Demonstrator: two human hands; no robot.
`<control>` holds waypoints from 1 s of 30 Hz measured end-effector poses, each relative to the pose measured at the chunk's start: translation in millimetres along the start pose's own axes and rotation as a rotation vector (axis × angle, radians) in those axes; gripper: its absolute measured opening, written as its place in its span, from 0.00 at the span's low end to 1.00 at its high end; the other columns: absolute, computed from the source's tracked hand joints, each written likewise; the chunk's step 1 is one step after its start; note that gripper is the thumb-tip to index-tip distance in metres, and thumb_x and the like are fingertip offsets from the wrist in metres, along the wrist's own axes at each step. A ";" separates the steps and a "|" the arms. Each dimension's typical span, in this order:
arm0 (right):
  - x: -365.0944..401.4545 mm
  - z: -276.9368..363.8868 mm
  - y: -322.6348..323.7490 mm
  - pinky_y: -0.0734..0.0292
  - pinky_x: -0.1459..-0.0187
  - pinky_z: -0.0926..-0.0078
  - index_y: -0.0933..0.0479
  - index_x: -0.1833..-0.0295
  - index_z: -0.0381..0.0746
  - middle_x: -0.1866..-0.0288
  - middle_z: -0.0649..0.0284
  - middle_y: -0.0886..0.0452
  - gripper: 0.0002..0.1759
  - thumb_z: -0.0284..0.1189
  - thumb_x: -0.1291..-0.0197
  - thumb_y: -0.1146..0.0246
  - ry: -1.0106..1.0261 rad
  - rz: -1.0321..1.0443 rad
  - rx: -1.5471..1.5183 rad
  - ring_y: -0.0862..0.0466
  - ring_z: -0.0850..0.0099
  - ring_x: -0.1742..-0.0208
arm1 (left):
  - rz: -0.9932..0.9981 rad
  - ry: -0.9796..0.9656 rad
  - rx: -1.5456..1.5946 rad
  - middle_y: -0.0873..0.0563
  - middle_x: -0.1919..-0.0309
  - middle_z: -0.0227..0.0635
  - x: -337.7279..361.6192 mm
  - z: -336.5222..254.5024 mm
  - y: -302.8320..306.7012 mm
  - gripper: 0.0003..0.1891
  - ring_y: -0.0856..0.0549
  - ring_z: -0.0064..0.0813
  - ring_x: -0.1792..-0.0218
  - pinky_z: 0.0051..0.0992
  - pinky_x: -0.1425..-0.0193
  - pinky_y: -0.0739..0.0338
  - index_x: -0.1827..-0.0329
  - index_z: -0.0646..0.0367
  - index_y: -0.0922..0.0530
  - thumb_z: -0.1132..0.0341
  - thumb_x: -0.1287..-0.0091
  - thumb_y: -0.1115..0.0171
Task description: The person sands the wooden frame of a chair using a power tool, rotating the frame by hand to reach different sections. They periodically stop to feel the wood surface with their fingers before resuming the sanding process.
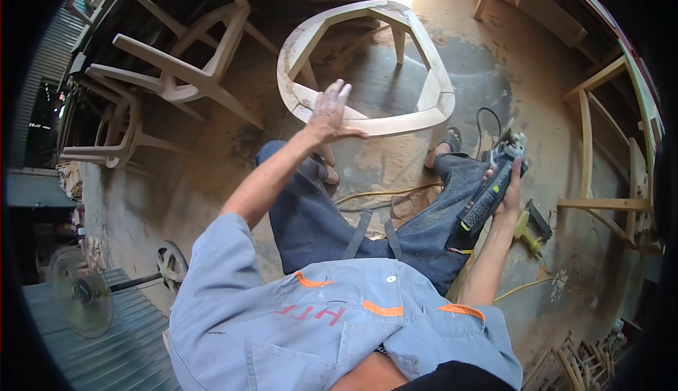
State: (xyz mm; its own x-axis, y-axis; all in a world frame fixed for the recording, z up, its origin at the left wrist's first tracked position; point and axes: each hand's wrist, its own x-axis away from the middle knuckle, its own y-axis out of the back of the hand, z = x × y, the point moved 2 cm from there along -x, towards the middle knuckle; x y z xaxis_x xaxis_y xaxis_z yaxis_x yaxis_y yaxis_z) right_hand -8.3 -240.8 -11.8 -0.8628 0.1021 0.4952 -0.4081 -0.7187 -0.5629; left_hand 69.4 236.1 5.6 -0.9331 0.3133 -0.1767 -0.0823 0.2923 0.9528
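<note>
A pale wooden chair frame (395,124), with a rounded ring on legs, stands on the floor in front of me. My left hand (328,114) lies over the ring's near-left part, fingers stretched out and thumb apart; it seems to touch the wood. Off to the right, beside my knee, my right hand (510,192) is wrapped round the body of a dark angle grinder (489,192). Its metal head (514,144) points away from me. Part of the right hand's grip is hidden behind the tool.
Several unfinished wooden chairs (205,77) are stacked at left. A yellow-green nail gun (530,232) lies on the floor at right, near a wooden frame (586,151). A yellow hose (385,193) crosses the floor between my legs. A fan (83,291) stands at lower left.
</note>
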 end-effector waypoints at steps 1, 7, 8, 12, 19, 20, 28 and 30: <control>6.8 -8.1 5.3 0.11 0.67 0.74 0.21 0.59 0.37 0.72 0.62 0.16 0.37 0.65 0.35 0.34 -0.008 0.038 -0.085 0.12 0.70 0.72 | 0.108 0.037 -0.102 0.42 0.18 0.60 2.4 37.4 5.2 0.80 0.43 0.57 0.17 0.58 0.15 0.48 0.17 0.69 0.46 0.23 0.67 0.20; 23.2 -13.7 8.3 0.11 0.69 0.72 0.20 0.59 0.36 0.72 0.61 0.15 0.33 0.61 0.34 0.31 0.029 -0.042 -0.035 0.12 0.70 0.75 | 0.440 -0.271 -0.357 0.25 0.31 0.50 -14.1 110.8 20.4 0.73 0.28 0.51 0.27 0.49 0.18 0.37 0.22 0.66 0.35 0.31 0.71 0.14; 21.9 -15.3 12.0 0.11 0.69 0.71 0.21 0.59 0.37 0.71 0.61 0.15 0.33 0.60 0.34 0.30 0.045 -0.070 0.006 0.12 0.69 0.74 | 0.439 -0.283 -0.353 0.22 0.35 0.50 -18.5 105.6 22.7 0.70 0.25 0.50 0.31 0.46 0.22 0.32 0.25 0.67 0.32 0.32 0.71 0.13; 3.0 -39.1 15.2 0.10 0.70 0.68 0.21 0.59 0.37 0.71 0.60 0.15 0.33 0.60 0.37 0.28 0.006 -0.041 0.009 0.11 0.68 0.74 | 0.369 -0.162 -0.330 0.20 0.44 0.49 -30.8 80.4 15.5 0.66 0.21 0.50 0.37 0.46 0.30 0.25 0.32 0.67 0.27 0.30 0.74 0.14; -34.0 -44.0 4.3 0.11 0.67 0.67 0.20 0.59 0.33 0.73 0.56 0.16 0.41 0.67 0.37 0.33 0.005 0.075 -0.008 0.12 0.64 0.72 | 0.145 0.195 -0.229 0.19 0.52 0.45 -23.6 -53.0 -14.5 0.59 0.20 0.42 0.46 0.39 0.41 0.26 0.43 0.63 0.20 0.23 0.72 0.20; -24.0 -35.6 -1.4 0.11 0.66 0.67 0.19 0.59 0.34 0.72 0.56 0.15 0.40 0.67 0.35 0.34 -0.060 0.121 0.053 0.12 0.64 0.73 | 0.057 0.254 -0.193 0.19 0.52 0.43 -24.0 -69.1 -26.8 0.59 0.20 0.41 0.47 0.40 0.41 0.26 0.44 0.63 0.20 0.22 0.73 0.20; 4.2 -18.4 -2.6 0.11 0.68 0.67 0.21 0.57 0.35 0.70 0.58 0.14 0.36 0.63 0.32 0.34 -0.017 0.038 0.124 0.11 0.65 0.73 | -0.245 0.162 0.233 0.19 0.41 0.50 12.9 -148.8 -50.6 0.57 0.21 0.50 0.38 0.47 0.31 0.26 0.30 0.71 0.26 0.26 0.49 0.25; 3.3 -15.2 -15.8 0.11 0.70 0.68 0.22 0.56 0.35 0.69 0.58 0.14 0.33 0.60 0.31 0.34 -0.012 0.021 0.221 0.11 0.66 0.73 | -0.355 -0.045 0.322 0.18 0.40 0.52 52.7 -175.0 -30.3 0.53 0.20 0.53 0.36 0.47 0.29 0.25 0.29 0.72 0.27 0.30 0.41 0.27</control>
State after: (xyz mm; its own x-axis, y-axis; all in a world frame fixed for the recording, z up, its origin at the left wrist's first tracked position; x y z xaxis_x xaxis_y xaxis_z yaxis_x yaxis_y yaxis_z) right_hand -9.3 -218.6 -11.3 -0.8663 0.0780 0.4935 -0.3135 -0.8539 -0.4154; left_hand -38.6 85.7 10.6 -0.8501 0.1802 -0.4948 -0.2740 0.6509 0.7079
